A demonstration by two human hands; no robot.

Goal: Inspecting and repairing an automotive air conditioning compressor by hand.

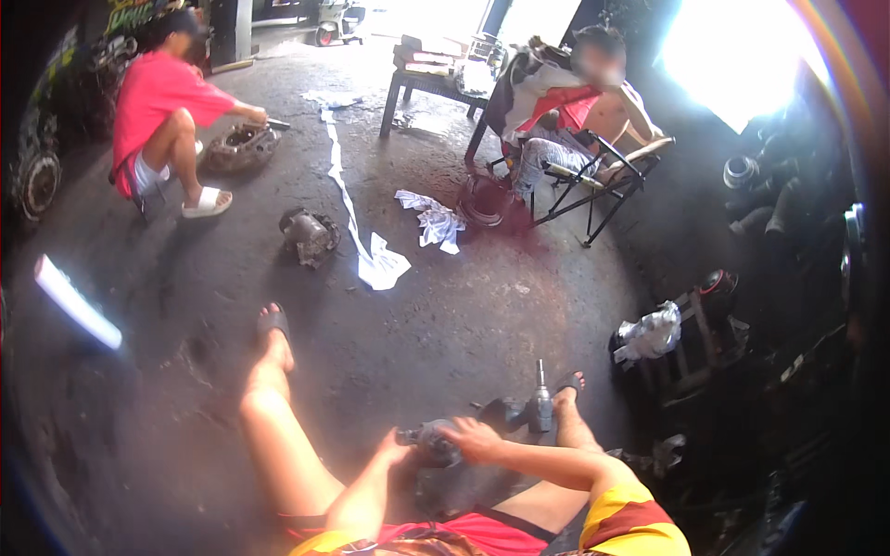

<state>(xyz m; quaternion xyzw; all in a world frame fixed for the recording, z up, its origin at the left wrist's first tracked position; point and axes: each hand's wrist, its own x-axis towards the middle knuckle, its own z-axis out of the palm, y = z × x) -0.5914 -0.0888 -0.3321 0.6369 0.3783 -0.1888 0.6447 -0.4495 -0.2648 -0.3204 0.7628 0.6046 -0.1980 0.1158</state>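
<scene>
In the head view, both my hands are on a dark, rounded metal part (429, 450) held low between my bare legs. My left hand (393, 448) has its fingers closed on the part's left side, and my right hand (471, 438) grips it from the upper right. Just beyond it on the floor, a grey cylindrical piece with an upright silver shaft (541, 410) stands beside a dark metal piece (505, 414). The fingertips under the held part are hidden.
A person in pink (162, 111) squats by a metal housing (239, 151). Another person (547, 102) sits beside a folding chair (621, 176) and table (417, 57). White cloths (380, 264), a metal casing (308, 236) and cluttered parts (647, 334) lie around.
</scene>
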